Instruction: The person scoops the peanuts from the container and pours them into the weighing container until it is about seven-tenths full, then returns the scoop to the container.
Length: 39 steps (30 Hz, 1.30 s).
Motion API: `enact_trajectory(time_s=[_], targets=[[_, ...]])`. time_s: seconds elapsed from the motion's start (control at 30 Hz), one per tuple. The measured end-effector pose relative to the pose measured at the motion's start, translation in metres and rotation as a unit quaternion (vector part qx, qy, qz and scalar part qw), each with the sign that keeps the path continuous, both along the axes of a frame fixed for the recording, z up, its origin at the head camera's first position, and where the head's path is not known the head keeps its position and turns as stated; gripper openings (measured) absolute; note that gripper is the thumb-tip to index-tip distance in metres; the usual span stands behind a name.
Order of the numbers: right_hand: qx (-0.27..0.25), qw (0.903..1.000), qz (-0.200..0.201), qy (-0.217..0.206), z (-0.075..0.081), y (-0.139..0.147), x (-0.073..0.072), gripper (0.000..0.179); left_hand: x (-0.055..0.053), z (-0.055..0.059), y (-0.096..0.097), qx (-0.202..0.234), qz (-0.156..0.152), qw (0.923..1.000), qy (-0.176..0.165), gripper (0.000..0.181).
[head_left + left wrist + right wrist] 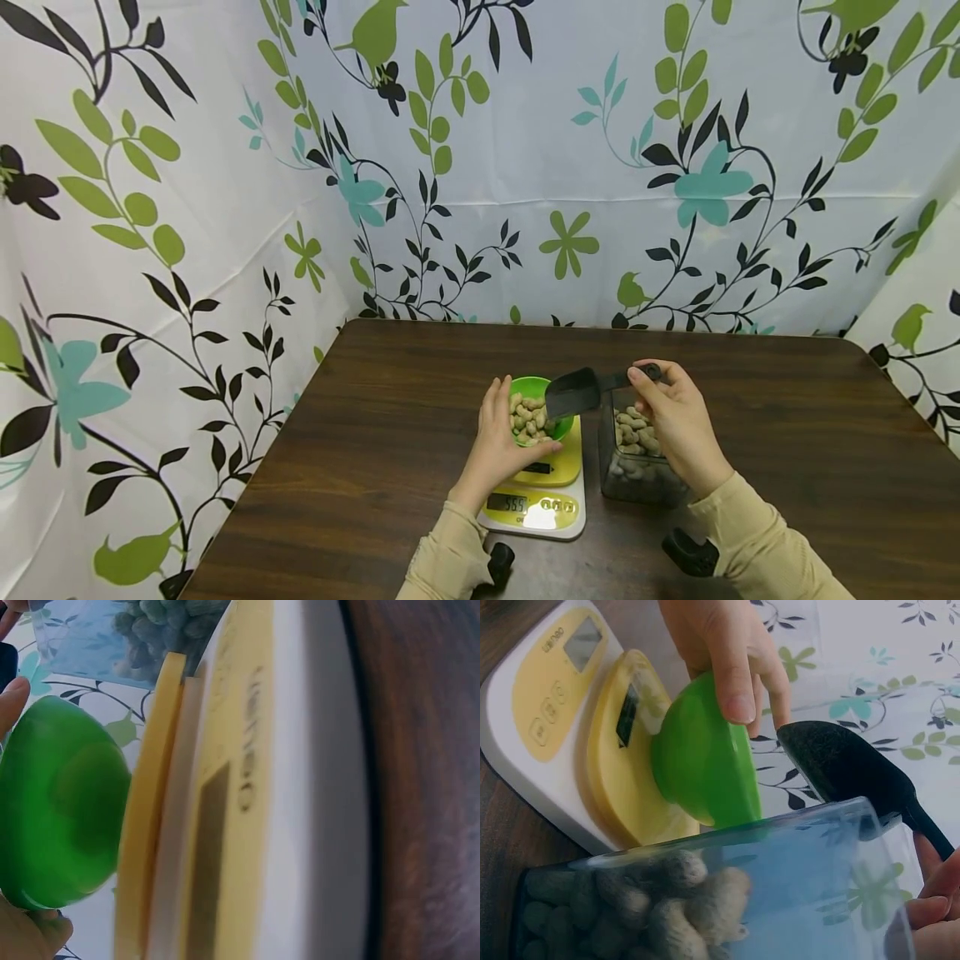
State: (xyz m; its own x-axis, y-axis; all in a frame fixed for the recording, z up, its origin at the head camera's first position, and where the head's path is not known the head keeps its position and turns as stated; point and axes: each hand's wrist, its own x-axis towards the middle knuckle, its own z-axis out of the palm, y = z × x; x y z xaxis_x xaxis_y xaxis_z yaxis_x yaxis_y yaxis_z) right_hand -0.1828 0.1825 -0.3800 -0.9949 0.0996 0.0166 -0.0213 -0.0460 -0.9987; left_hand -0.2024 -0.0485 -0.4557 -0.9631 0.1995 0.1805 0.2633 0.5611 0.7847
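Observation:
A green bowl (531, 388) filled with peanuts (529, 419) sits on the yellow platform of a kitchen scale (532, 512). My left hand (496, 446) holds the bowl between thumb and fingers; its round green wall (64, 795) is close up in the left wrist view. A black scoop (573, 393) hangs over the bowl's right side, its handle pinched by my right hand (684, 427). From the right wrist view, the scoop (840, 757) is tilted with its tip near the bowl's rim and my left fingers.
A clear plastic container (637, 479) with more peanuts (636, 433) stands right of the scale, below my right hand. All stand on a dark wooden table (360, 467). A patterned curtain (487, 167) hangs behind it and along its sides.

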Motion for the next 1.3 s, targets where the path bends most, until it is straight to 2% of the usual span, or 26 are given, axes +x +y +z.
enact_trajectory(time_s=[0.13,0.3,0.47,0.63,0.93,1.07,1.3], targets=[[-0.011,0.9997,0.001,0.021,0.005,0.004,0.002,0.03,-0.001,0.007,0.0,-0.01,0.004,0.9998,0.017,0.11],[-0.065,0.9956,-0.004,0.068,0.012,0.017,0.005,0.021,-0.004,0.022,0.007,-0.024,-0.001,0.9987,0.045,0.106],[-0.122,0.9865,-0.024,0.106,0.013,0.036,0.01,0.016,-0.002,0.037,0.025,-0.011,-0.039,0.9984,0.039,0.104],[-0.159,0.9799,-0.049,0.11,0.006,0.051,0.016,0.015,0.003,0.046,0.044,0.003,-0.074,0.9971,0.019,0.101],[-0.174,0.9755,-0.098,0.093,-0.01,0.065,0.022,0.019,0.013,0.045,0.075,0.005,-0.129,0.9916,-0.013,0.098],[-0.15,0.9795,-0.113,0.074,-0.018,0.067,0.023,0.02,0.016,0.041,0.083,0.006,-0.136,0.9905,-0.021,0.098],[-0.116,0.9857,-0.111,0.052,-0.029,0.068,0.027,0.017,0.018,0.036,0.091,-0.005,-0.14,0.9899,-0.019,0.096]])
